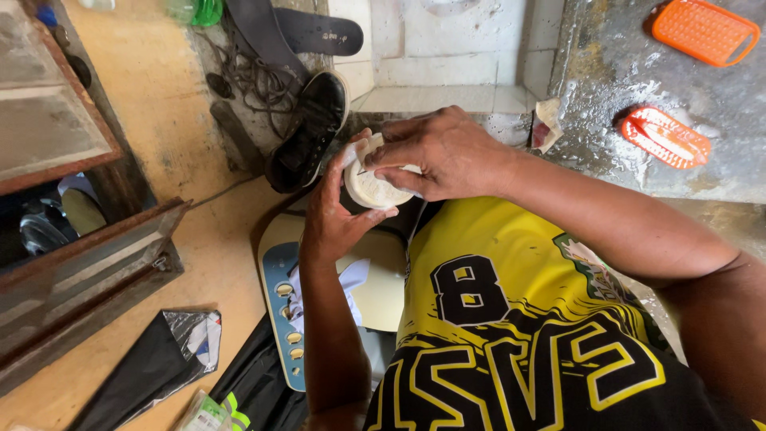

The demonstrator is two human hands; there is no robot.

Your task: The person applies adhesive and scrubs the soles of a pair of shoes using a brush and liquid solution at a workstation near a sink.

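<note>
- The person is holding a small round white part up in front of the chest, just above the cream and blue appliance lying on the floor.
- The left hand is cupping the white part from below, its fingers curled closed around the rim.
- The right hand is pressing on top of the part, fingers pinched together on what looks like a thin dark tool, too small to tell for sure.
- The white part looks light, stiff and smooth, probably plastic; gripping it by the rim seems the safest hold.
- Beyond the appliance, a black shoe is leaning on the wall; two orange brushes are lying on the wet concrete ledge, well away to the right.
</note>
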